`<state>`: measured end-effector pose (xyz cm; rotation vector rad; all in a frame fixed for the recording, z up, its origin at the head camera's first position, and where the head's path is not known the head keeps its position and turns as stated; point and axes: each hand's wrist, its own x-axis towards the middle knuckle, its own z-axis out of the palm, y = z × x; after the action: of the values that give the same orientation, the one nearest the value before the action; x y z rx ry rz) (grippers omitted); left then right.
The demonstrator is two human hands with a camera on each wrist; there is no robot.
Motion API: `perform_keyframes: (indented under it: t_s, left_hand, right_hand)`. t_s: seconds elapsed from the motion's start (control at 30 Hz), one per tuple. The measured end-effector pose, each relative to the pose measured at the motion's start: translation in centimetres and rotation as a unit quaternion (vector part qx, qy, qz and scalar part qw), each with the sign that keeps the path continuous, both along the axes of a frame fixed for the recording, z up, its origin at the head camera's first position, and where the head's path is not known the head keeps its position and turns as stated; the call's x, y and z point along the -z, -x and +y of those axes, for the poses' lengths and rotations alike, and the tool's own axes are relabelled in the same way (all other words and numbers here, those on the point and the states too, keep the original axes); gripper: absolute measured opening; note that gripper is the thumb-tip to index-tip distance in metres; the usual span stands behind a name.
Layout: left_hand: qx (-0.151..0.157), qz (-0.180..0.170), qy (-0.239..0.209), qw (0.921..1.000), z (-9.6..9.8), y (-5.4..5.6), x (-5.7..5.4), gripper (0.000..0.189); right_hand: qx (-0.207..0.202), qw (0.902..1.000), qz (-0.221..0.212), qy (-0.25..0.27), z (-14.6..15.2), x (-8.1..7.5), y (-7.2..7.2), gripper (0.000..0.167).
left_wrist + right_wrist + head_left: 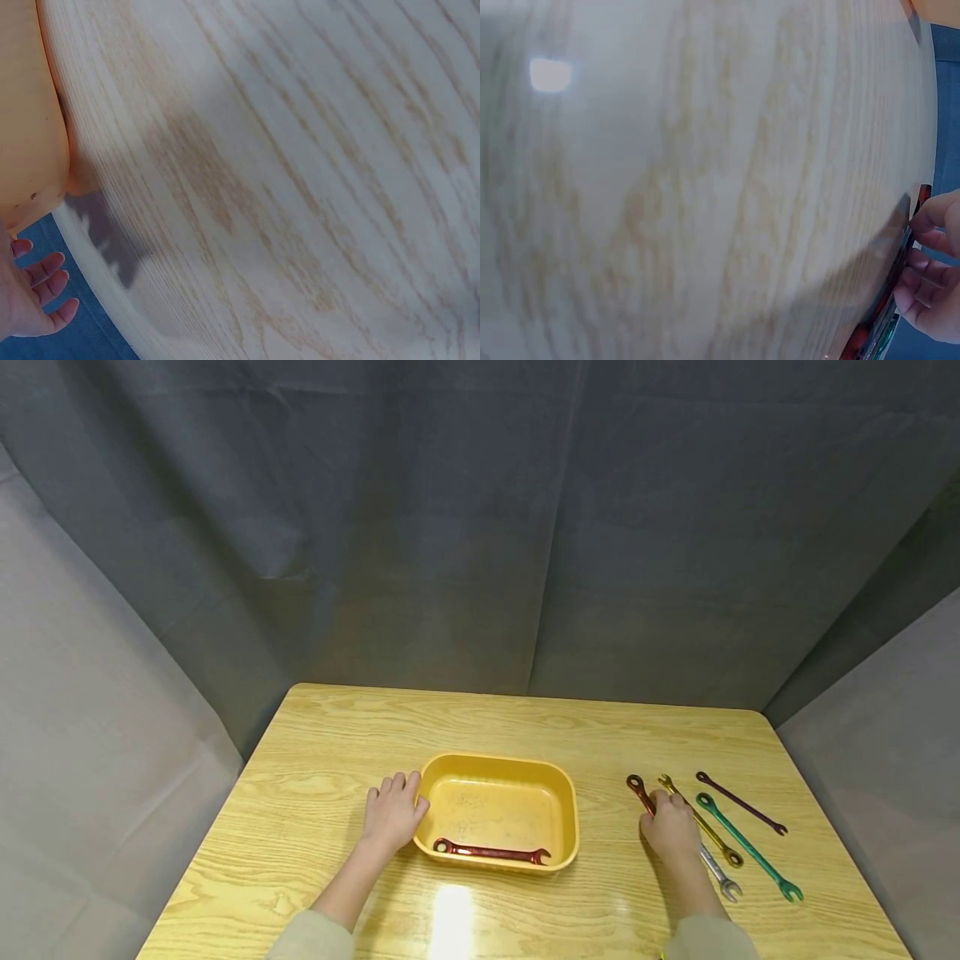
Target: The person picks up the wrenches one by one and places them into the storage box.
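Observation:
My left hand (392, 814) rests at the left rim of a yellow plastic bin (491, 762), its fingers loosely extended; in the left wrist view they show beside the bin's wall. Inside the bin, along its near side, lies a dark red combination wrench (491, 852). Over on the right, my right hand (672, 828) reaches down onto an orange-red wrench (636, 784), thumb and fingers pinching its shaft in the right wrist view. Beneath that hand a silver wrench (727, 887) is partly hidden. Beside it lies a gold wrench (720, 846).
Further right on the wooden table (337, 727) are a green wrench (750, 847) and a thin purple wrench (741, 802), both slanting toward the near right. Grey curtains (450, 568) hang behind the table and at both sides.

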<state>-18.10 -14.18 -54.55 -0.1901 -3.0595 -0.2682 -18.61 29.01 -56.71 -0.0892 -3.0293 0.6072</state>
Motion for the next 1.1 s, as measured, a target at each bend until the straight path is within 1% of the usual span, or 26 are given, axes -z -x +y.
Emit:
perform_keyframes:
  t_s: [0.33, 0.53, 0.7, 0.83, 1.1]
  left_hand:
    - [0.002, 0.002, -0.003, 1.0, 0.0, 0.0, 0.1, 0.026]
    - [0.0, 0.002, -0.003, 1.0, 0.0, 0.0, 0.1, 0.028]
    - [0.0, 0.003, -0.003, 1.0, 0.0, 0.0, 0.0, 0.028]
    - [0.003, 0.003, -0.003, 1.0, 0.0, -0.1, 0.0, 0.027]
    - [0.003, 0.005, -0.008, 1.0, 0.1, -0.1, 0.0, 0.024]
  right_hand:
    - [-0.005, 0.9992, -0.039, -0.007, 0.3, -0.3, 0.4, 0.039]
    - [-0.008, 0.9977, -0.068, -0.005, 0.5, -0.9, 0.6, 0.04]
    - [-0.016, 0.9972, -0.073, -0.008, 0.6, -1.2, 0.8, 0.042]
    - [-0.023, 0.9968, -0.076, -0.013, 0.7, -1.1, 1.0, 0.043]
    - [-0.014, 0.9962, -0.085, -0.015, 0.9, -0.9, 1.0, 0.045]
